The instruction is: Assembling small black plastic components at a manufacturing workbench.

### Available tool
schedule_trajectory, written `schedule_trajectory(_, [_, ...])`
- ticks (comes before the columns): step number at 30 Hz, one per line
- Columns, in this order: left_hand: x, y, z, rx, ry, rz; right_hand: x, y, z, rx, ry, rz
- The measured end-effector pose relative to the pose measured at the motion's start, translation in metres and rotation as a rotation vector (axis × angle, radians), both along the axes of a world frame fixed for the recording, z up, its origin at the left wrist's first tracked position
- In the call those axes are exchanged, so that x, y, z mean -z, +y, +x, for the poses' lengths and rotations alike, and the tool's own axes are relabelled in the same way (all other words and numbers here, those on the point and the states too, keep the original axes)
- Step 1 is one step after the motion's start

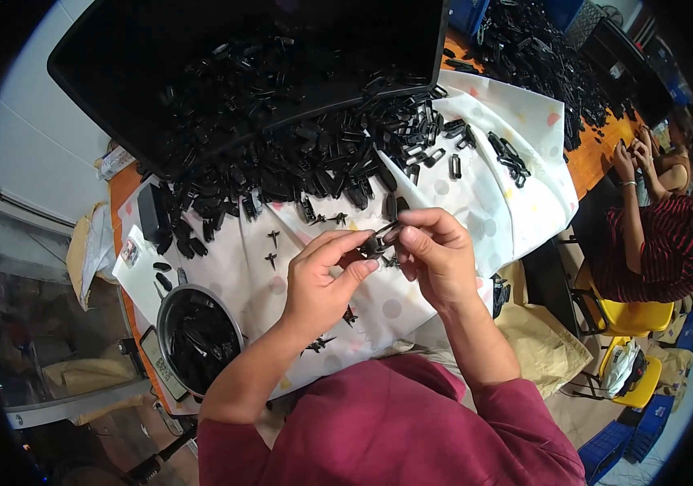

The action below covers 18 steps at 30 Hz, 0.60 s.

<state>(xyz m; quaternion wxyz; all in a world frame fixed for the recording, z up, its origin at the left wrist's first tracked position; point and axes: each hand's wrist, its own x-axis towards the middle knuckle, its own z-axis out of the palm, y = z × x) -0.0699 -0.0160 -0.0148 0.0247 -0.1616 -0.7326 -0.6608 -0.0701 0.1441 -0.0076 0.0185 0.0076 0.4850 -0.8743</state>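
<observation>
Over the cloth-covered table, both of my hands meet at a small black plastic part [378, 242]. My left hand [326, 275] pinches its left side between thumb and fingers. With thumb and forefinger, my right hand [443, 257] grips its right end, where a slim loop-like frame shows. The fingertips hide much of the part, so its exact kind cannot be made out. Just beyond my hands lies a heap of similar black oblong parts [314, 158]. Small black spiky bits [272, 259] are scattered on the patterned cloth [391, 308] around my hands.
A large black bin [225, 49] lies tipped toward me, parts spilling out. At left stand a round bowl [237, 316] of black pieces and a scale with a display [162, 366]. Another heap [533, 57] covers the far right table, where a person in a striped shirt [654, 235] works.
</observation>
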Motion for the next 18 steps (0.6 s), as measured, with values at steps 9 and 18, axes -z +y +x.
schedule_trajectory(9, [-0.006, -0.001, 0.002, -0.071, 0.064, 0.025, -0.001, 0.001, 0.005, -0.102, -0.199, -0.258])
schedule_trajectory(18, [-0.023, -0.019, -0.003, 0.023, 0.675, -0.598, -0.006, 0.021, -0.005, -0.34, -0.371, 0.153])
